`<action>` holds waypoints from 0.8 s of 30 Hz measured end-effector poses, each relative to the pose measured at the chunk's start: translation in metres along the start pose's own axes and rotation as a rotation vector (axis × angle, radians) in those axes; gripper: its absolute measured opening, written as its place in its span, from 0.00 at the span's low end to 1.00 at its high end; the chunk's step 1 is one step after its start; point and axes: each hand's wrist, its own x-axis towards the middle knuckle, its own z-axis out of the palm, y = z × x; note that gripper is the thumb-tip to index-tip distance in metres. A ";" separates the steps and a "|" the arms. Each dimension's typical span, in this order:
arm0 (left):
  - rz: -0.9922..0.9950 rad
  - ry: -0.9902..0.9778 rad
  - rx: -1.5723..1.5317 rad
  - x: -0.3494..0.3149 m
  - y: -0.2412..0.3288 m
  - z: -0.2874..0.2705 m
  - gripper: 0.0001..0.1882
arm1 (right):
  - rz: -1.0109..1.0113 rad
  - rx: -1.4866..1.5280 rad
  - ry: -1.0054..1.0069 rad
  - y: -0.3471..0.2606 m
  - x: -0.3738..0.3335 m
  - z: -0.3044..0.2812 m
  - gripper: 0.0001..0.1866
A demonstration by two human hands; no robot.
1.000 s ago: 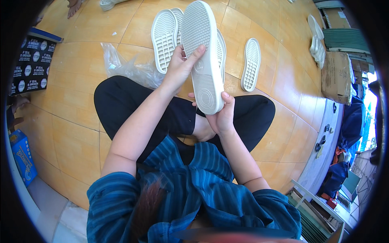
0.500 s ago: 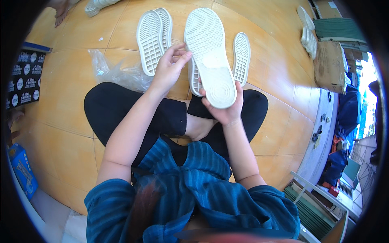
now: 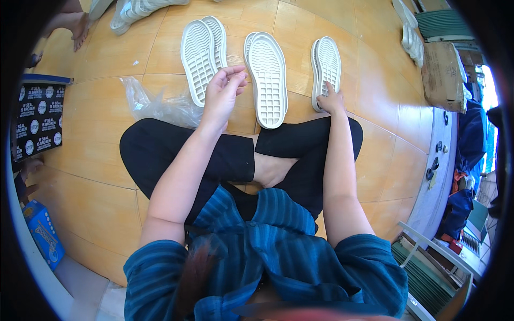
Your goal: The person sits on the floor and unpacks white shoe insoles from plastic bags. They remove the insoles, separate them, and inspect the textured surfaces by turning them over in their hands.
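Observation:
White shoe sole pairs lie on the floor in front of me, grid side up: a left pair, a middle pair and a right pair. In each pair one sole overlaps the other. My right hand grips the near end of the upper sole at the right, thumb on its left edge and a finger over its grid. My left hand hovers between the left and middle pairs, fingers curled against the thumb. Whatever it may pinch is too small to make out.
Crumpled clear plastic lies left of my crossed legs. A black printed box and a blue box stand at the left. More soles lie far left, near another person's foot. A cardboard box is at the right.
The sole I held up textured side out now lies grid side up on the middle pair. My right hand has let it go and moved right to grip a sole there.

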 end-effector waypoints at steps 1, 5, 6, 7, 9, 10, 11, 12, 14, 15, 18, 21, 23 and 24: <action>-0.009 -0.004 0.007 0.000 0.000 0.000 0.14 | 0.010 -0.068 0.051 -0.004 -0.002 0.002 0.38; -0.030 -0.011 0.020 0.000 0.000 0.000 0.14 | -0.363 0.417 0.259 -0.041 -0.044 0.009 0.43; -0.038 -0.009 0.022 0.000 -0.001 0.000 0.14 | -0.479 0.523 0.226 -0.053 -0.065 0.013 0.44; -0.027 -0.015 0.031 0.000 -0.002 -0.001 0.15 | -0.569 0.620 0.180 -0.065 -0.091 0.022 0.45; -0.009 -0.026 0.056 0.000 -0.003 -0.002 0.16 | -0.579 0.338 0.331 -0.089 -0.141 0.042 0.46; -0.010 -0.021 0.052 0.000 -0.004 -0.002 0.16 | -0.502 0.241 0.262 -0.101 -0.153 0.048 0.47; -0.011 -0.019 0.048 0.001 -0.004 -0.003 0.16 | -0.484 0.153 0.237 -0.107 -0.162 0.051 0.49; -0.003 -0.024 0.044 0.001 -0.004 -0.004 0.15 | -0.483 0.110 0.317 -0.111 -0.164 0.051 0.45; -0.016 -0.012 0.033 0.002 -0.004 -0.004 0.15 | -0.537 0.366 0.298 -0.108 -0.160 0.044 0.40; -0.036 -0.002 0.031 0.001 -0.003 -0.004 0.15 | -0.510 0.460 0.213 -0.104 -0.155 0.037 0.38; -0.017 0.010 0.019 0.000 -0.001 -0.004 0.15 | -0.554 0.643 0.253 -0.088 -0.146 0.020 0.31; 0.025 -0.011 -0.052 -0.001 -0.001 -0.001 0.13 | -0.635 0.560 0.347 -0.091 -0.143 0.020 0.30; -0.004 0.008 -0.032 -0.001 -0.001 0.000 0.12 | -0.627 0.383 0.399 -0.101 -0.140 0.030 0.31; 0.014 -0.011 -0.024 -0.001 -0.002 0.000 0.12 | -0.580 0.271 0.402 -0.106 -0.138 0.036 0.32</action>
